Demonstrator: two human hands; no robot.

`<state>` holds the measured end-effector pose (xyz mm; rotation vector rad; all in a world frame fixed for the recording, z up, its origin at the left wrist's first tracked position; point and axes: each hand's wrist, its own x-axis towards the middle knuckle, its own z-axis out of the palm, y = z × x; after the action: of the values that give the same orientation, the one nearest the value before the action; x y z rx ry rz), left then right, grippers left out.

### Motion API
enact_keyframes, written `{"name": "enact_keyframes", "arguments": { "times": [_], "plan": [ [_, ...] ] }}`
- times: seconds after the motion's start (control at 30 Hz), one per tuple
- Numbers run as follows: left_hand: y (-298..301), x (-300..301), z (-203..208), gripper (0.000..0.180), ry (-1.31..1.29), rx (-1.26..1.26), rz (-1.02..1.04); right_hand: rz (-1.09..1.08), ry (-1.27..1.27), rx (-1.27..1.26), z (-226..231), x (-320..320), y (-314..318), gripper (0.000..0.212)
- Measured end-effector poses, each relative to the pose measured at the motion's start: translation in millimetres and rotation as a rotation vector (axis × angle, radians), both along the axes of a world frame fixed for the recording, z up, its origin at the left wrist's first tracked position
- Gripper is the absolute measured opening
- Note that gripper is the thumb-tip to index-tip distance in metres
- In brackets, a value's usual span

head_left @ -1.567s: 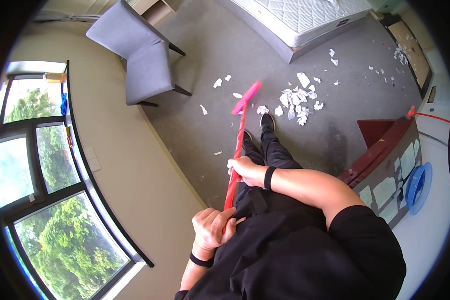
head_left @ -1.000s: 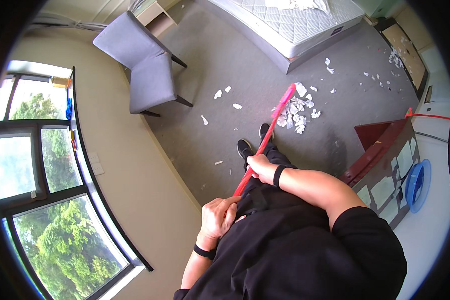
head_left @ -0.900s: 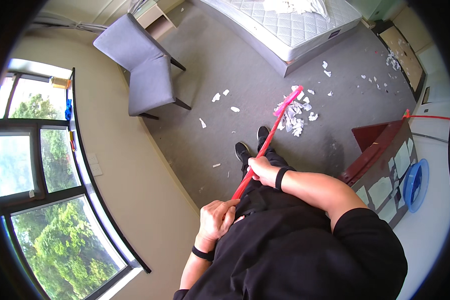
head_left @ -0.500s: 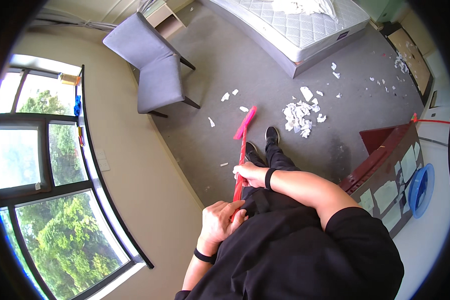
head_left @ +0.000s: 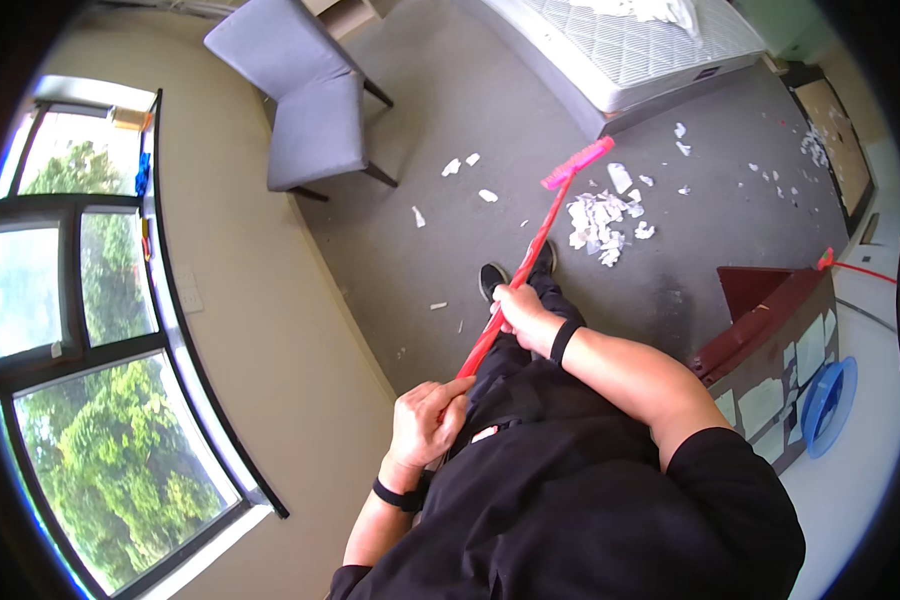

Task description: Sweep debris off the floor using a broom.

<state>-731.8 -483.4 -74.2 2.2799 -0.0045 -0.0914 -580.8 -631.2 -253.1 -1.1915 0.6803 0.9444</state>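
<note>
A red-handled broom (head_left: 543, 243) with a pink head slants up and to the right in front of me. My left hand (head_left: 425, 425) is closed around the top end of its handle, close to my waist. Lower down the handle, my right hand (head_left: 520, 307) grips it with the fingers wrapped round. The broom's head is just beyond the upper left of a pile of crumpled white paper scraps (head_left: 598, 225) on the grey floor. Whether the bristles touch the floor I cannot tell. My dark shoes stand just left of the pile, partly behind the handle.
Loose scraps (head_left: 452, 167) lie left of the pile, with more towards the far right. A grey chair (head_left: 315, 130) stands by the left wall, a bed with a white mattress (head_left: 660, 80) at the back. To the right are a dark red cabinet (head_left: 760, 330) and a blue basin (head_left: 828, 408).
The broom's head has swung right and away from me, from beyond my feet to beside the paper pile. My right hand has moved right and nearer the handle's middle; both hands keep their grip.
</note>
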Motion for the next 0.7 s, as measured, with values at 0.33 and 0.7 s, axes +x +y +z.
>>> {"name": "enact_keyframes", "arguments": {
  "times": [0.33,0.7],
  "plan": [
    [-9,52,-22,0.023,0.026,0.131,-0.026,0.098,-0.037,0.066,-57,36,50,0.021],
    [0,28,-31,0.02,0.086,-0.123,0.149,-0.188,-0.009,-0.181,-18,5,-14,0.023]
  ]
}}
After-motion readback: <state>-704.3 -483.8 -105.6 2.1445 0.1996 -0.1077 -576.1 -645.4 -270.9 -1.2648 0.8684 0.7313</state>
